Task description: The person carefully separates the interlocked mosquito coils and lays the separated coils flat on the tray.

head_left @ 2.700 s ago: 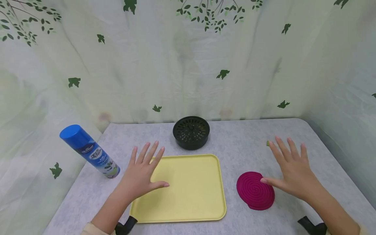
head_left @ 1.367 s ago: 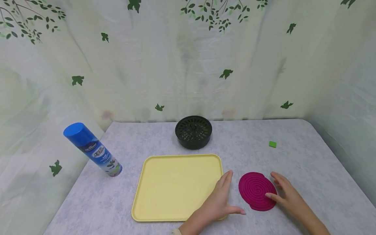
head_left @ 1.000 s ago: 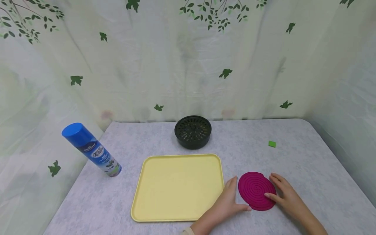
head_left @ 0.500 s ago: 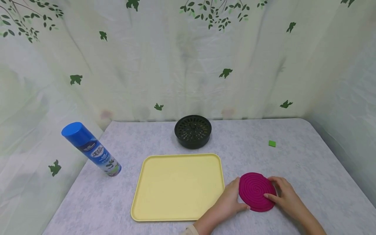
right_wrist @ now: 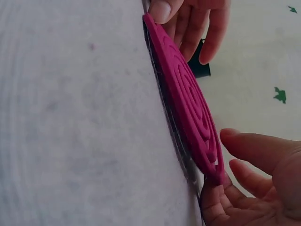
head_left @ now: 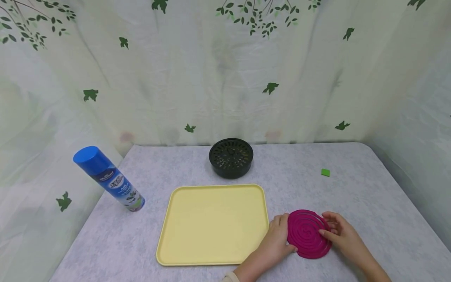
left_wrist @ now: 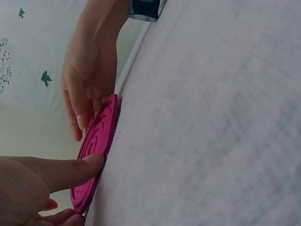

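A magenta mat coiled in a flat spiral (head_left: 307, 234) lies on the table right of the yellow tray, narrow gaps showing between some of its turns. My left hand (head_left: 275, 238) grips its left side; in the left wrist view the thumb (left_wrist: 70, 174) lies over the mat's edge (left_wrist: 106, 127), with fingertips below. At the opposite side my right hand (head_left: 345, 234) holds the rim, thumb above. From the right wrist view, the right fingers (right_wrist: 218, 202) are under the mat's lower end (right_wrist: 188, 103), and the mat stands slightly off the cloth on that side.
The yellow tray (head_left: 211, 225) lies just left of my left hand. Behind it sits a round black container with a slotted top (head_left: 230, 158). A blue spray can (head_left: 109, 178) stands at the left, and a small green square (head_left: 325, 172) lies at the back right.
Both hands, first spread in the air, have come down to the mat's two sides. The left hand crossed rightward over the tray. Lately the mat shifted slightly toward me and its turns loosened.
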`<state>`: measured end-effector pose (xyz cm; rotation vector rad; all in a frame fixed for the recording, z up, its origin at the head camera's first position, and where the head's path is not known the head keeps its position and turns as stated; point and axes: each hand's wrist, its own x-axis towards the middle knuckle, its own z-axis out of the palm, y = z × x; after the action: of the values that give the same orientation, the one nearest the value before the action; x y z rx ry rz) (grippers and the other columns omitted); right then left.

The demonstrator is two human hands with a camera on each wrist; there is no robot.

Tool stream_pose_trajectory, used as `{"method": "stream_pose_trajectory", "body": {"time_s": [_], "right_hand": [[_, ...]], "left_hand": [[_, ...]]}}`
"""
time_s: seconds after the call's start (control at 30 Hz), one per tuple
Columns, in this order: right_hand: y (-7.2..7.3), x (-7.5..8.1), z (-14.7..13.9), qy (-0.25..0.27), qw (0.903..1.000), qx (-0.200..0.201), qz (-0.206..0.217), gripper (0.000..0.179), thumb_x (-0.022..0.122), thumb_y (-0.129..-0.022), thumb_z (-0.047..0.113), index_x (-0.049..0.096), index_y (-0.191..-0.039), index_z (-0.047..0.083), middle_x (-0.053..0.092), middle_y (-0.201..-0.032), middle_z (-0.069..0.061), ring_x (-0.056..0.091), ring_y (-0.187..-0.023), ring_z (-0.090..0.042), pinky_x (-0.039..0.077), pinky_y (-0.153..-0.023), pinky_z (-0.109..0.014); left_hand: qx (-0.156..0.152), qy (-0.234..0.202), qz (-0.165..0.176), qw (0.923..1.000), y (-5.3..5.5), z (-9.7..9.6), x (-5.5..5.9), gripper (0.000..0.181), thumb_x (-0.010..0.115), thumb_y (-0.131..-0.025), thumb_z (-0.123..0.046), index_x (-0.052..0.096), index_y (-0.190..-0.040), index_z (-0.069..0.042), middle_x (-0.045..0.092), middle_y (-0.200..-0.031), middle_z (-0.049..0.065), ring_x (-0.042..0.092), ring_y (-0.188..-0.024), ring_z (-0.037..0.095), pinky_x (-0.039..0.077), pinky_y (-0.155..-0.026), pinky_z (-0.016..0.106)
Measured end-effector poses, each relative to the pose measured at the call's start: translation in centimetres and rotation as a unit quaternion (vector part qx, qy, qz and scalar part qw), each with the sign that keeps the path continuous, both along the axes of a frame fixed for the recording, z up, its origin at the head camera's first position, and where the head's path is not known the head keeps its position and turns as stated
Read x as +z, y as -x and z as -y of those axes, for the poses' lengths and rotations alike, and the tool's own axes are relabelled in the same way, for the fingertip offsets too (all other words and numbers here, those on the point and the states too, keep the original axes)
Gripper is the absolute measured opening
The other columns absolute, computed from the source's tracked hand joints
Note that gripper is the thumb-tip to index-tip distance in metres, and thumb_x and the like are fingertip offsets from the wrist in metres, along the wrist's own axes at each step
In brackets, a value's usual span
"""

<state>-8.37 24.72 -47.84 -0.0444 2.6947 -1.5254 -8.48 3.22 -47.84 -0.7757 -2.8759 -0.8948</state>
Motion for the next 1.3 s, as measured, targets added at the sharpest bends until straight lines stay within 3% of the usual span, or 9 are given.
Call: {"method": "stream_pose_trajectory", "body": {"time_s": [0.1,0.27,0.43,0.57,0.73,0.87,1.0,1.13,1.3], "right_hand": [[0.0,0.0,-0.2,0.050,0.9979,-0.017,0.036,0.051,0.065,-0.083,0.016,0.043,-0.124,-0.006,0.056,-0.109,-0.019,0.054,-0.085,-0.002,0.048,-0.068,-0.019],[0.2,0.3,0.0,0.152,0.9818,-0.048,0.104,0.056,0.062,-0.086,0.018,0.038,-0.129,-0.007,0.061,-0.101,-0.009,0.058,-0.082,-0.005,0.050,-0.068,-0.022],[0.0,0.6,0.2,0.183,0.9774,-0.047,0.096,0.054,0.063,-0.085,0.020,0.040,-0.127,-0.005,0.063,-0.096,0.000,0.059,-0.084,-0.006,0.050,-0.070,-0.021],[-0.3,1.2,0.4,0.203,0.9757,-0.037,0.074,0.049,0.061,-0.086,0.018,0.042,-0.126,-0.003,0.063,-0.097,0.002,0.059,-0.085,-0.007,0.051,-0.069,-0.023],[-0.1,2.5,1.0,0.219,0.9743,-0.022,0.048,0.051,0.059,-0.088,0.018,0.039,-0.130,-0.002,0.062,-0.102,0.003,0.059,-0.088,-0.008,0.051,-0.071,-0.023],[0.4,4.3,2.2,0.243,0.9696,-0.013,0.027,0.051,0.059,-0.088,0.017,0.038,-0.131,0.000,0.060,-0.105,0.000,0.058,-0.089,-0.010,0.051,-0.073,-0.024],[1.0,5.8,4.1,0.274,0.9614,0.005,-0.024,0.045,0.059,-0.087,0.009,0.043,-0.128,0.000,0.059,-0.103,-0.003,0.058,-0.087,-0.012,0.051,-0.072,-0.024],[1.8,6.8,6.0,0.298,0.9507,0.041,-0.075,0.041,0.056,-0.087,0.001,0.045,-0.126,-0.002,0.058,-0.101,-0.006,0.058,-0.085,-0.013,0.051,-0.070,-0.024],[2.6,7.3,8.2,0.304,0.9459,0.055,-0.098,0.040,0.056,-0.086,-0.003,0.046,-0.125,-0.002,0.057,-0.101,-0.008,0.057,-0.085,-0.016,0.052,-0.069,-0.025]], "left_hand": [[-0.002,0.008,-0.001,1.0000,0.0,0.0,0.0,0.084,0.082,-0.064,-0.023,0.036,-0.129,0.001,0.044,-0.117,0.010,0.044,-0.110,0.019,0.037,-0.093,0.021],[-0.007,0.009,0.006,0.9999,0.1,0.1,-0.2,0.086,0.082,-0.064,-0.024,0.034,-0.131,0.002,0.043,-0.120,0.010,0.043,-0.112,0.018,0.036,-0.094,0.021],[-0.011,-0.020,0.032,0.9992,0.3,0.3,-0.3,0.082,0.080,-0.067,-0.023,0.035,-0.132,-0.001,0.042,-0.119,0.007,0.043,-0.112,0.016,0.037,-0.092,0.021],[-0.018,-0.090,0.074,0.9930,0.5,0.7,-0.2,0.073,0.077,-0.072,-0.019,0.037,-0.131,-0.004,0.039,-0.117,0.002,0.046,-0.104,0.008,0.041,-0.086,0.017],[-0.020,-0.251,0.131,0.9587,1.2,1.7,0.9,0.059,0.071,-0.077,-0.006,0.042,-0.128,-0.010,0.040,-0.112,-0.003,0.048,-0.087,0.001,0.047,-0.068,0.013],[-0.020,-0.338,0.124,0.9328,1.9,3.2,2.7,0.049,0.066,-0.080,-0.002,0.048,-0.124,-0.013,0.044,-0.112,-0.001,0.050,-0.090,0.007,0.050,-0.063,0.017],[-0.015,-0.393,0.113,0.9124,2.4,5.0,5.3,0.042,0.064,-0.080,0.003,0.051,-0.119,-0.004,0.049,-0.110,0.008,0.055,-0.087,0.016,0.052,-0.061,0.022],[0.011,-0.436,0.143,0.8883,2.5,7.1,8.0,0.035,0.062,-0.081,0.006,0.054,-0.115,0.003,0.053,-0.104,0.014,0.058,-0.081,0.018,0.053,-0.061,0.027],[0.027,-0.469,0.200,0.8598,3.2,9.4,8.7,0.028,0.060,-0.084,0.000,0.056,-0.111,0.006,0.059,-0.098,0.014,0.059,-0.076,0.013,0.053,-0.064,0.030]]}}
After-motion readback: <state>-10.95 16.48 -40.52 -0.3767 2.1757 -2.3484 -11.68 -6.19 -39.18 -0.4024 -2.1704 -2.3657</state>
